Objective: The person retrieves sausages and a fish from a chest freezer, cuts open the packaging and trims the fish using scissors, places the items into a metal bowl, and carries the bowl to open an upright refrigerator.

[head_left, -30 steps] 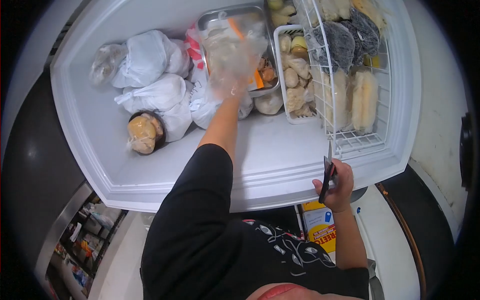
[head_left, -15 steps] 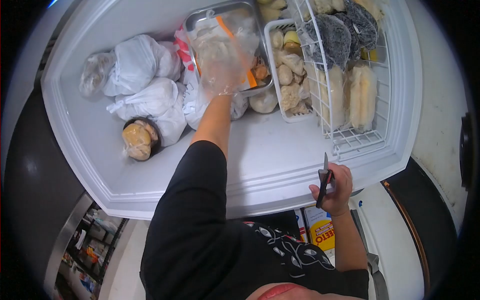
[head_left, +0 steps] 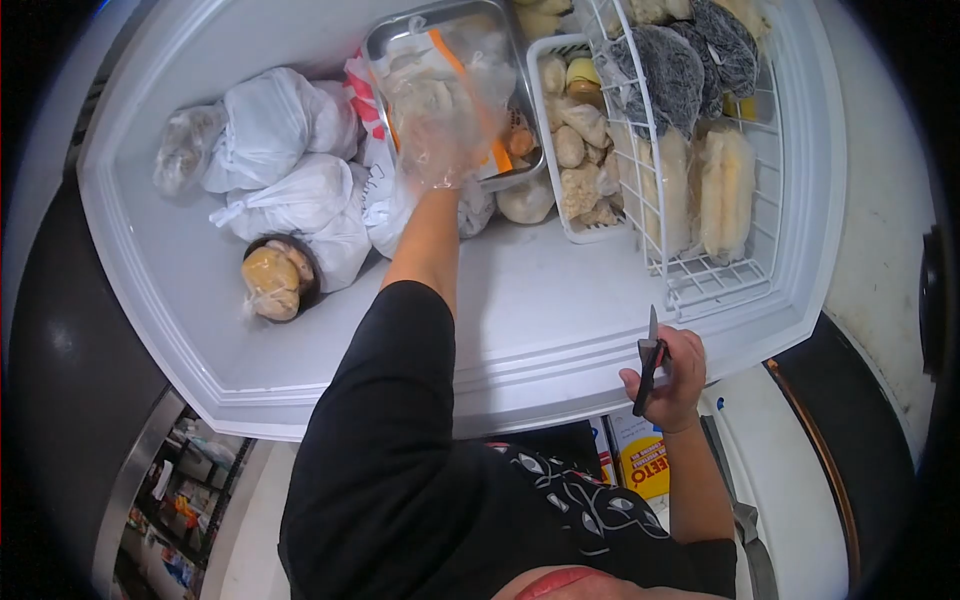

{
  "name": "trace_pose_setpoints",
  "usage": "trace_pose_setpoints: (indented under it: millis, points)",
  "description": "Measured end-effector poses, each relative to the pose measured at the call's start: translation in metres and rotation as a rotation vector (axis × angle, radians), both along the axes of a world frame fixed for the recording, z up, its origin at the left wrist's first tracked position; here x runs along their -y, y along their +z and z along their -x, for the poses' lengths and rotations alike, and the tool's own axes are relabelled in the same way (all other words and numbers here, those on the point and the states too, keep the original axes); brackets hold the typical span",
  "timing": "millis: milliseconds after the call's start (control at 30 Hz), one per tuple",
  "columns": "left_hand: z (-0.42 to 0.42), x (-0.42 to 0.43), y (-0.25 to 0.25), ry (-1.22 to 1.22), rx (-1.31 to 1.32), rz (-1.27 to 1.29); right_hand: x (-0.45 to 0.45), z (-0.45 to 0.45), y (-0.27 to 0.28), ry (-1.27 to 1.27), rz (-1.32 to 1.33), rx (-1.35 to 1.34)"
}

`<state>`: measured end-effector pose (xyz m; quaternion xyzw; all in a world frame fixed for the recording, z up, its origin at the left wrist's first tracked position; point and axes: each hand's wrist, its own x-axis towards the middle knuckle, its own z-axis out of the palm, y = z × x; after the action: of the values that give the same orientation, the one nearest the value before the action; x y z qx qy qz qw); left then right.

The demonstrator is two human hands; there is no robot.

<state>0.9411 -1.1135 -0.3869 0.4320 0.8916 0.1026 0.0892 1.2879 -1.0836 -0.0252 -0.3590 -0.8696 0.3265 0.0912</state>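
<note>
My left hand [head_left: 437, 150] wears a loose clear plastic glove and reaches over a metal tray [head_left: 533, 170] in a chest freezer. It is at a clear plastic bag with an orange stripe [head_left: 455, 65] lying in that tray. Glare and crumpled plastic hide the fingers, so their grip does not show. My bare right hand [head_left: 678, 380] is near the freezer's front edge, closed around the black handles of scissors [head_left: 648, 375] with red inside. The blades point up and away from me. Beneath the tray's near side are white plastic bags [head_left: 390, 215].
Tied white bags [head_left: 265, 130] fill the freezer's left side, near a dark bowl [head_left: 313, 270] of wrapped food. A white plastic basket [head_left: 590, 236] and a wire basket [head_left: 660, 215] of wrapped packs stand right. The freezer rim [head_left: 540, 385] runs before me.
The view shifts very slightly. My left hand stays at the bag in the tray, and my right hand keeps its hold on the scissors.
</note>
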Motion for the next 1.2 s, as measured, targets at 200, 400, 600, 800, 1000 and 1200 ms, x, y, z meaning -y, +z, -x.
trace_pose_setpoints:
  millis: [200, 400, 600, 800, 1000, 1200]
  points:
    - [-0.001, 0.021, -0.029, 0.038, 0.009, -0.128, -0.002, 0.001, 0.000, 0.011, -0.037, -0.009]
    - [0.009, 0.039, -0.037, 0.215, 0.074, 0.051, -0.002, 0.004, 0.003, 0.007, -0.022, -0.026]
    - [-0.009, 0.037, 0.053, 0.502, 0.038, -0.036, -0.001, 0.003, 0.005, -0.008, 0.017, -0.009]
    - [-0.011, 0.044, 0.050, -0.151, -0.162, 0.089, -0.002, 0.004, 0.006, -0.023, 0.000, -0.017]
    - [-0.020, 0.028, 0.078, -0.127, 0.019, 0.247, -0.003, 0.003, 0.006, -0.022, 0.017, -0.030]
    - [-0.017, 0.030, 0.024, -0.069, -0.158, 0.210, -0.004, 0.005, 0.009, -0.020, 0.006, -0.045]
